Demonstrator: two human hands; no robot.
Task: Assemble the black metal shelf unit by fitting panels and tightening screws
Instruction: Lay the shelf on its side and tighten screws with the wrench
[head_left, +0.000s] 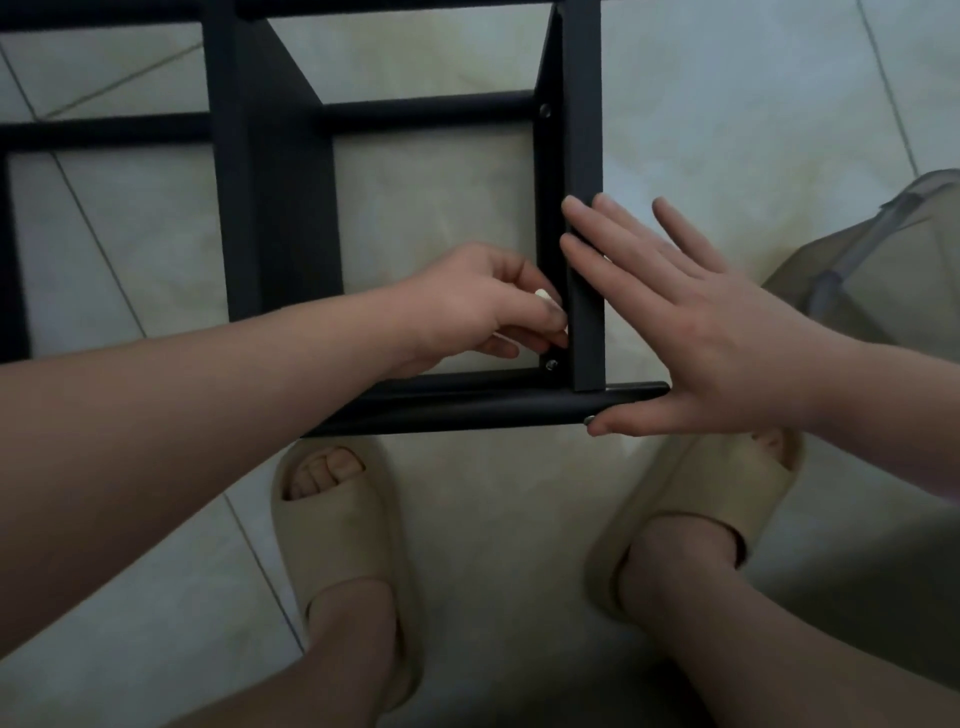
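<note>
**Possibly a joint knocked out of line at the near corner**

The black shelf frame (275, 208) is laid on the tiled floor (727, 104), directly under both hands. The right hand (691, 332) is spread flat with straight fingers and pressed against the outer face of the upright post (584, 130). Its thumb is touched to the end of the round crossbar (467, 408); nothing is gripped. A small white piece (545, 296) is pinched in the curled fingers of the left hand (483, 306), just inside the post, with the corner screw (551, 365) just nearer than its fingertips. What the piece is cannot be told.

Since the post is braced only by an open palm, it could be pushed askew by force from the left hand, and a screw could then be cross-threaded. The white piece could also be dropped through the frame.
</note>
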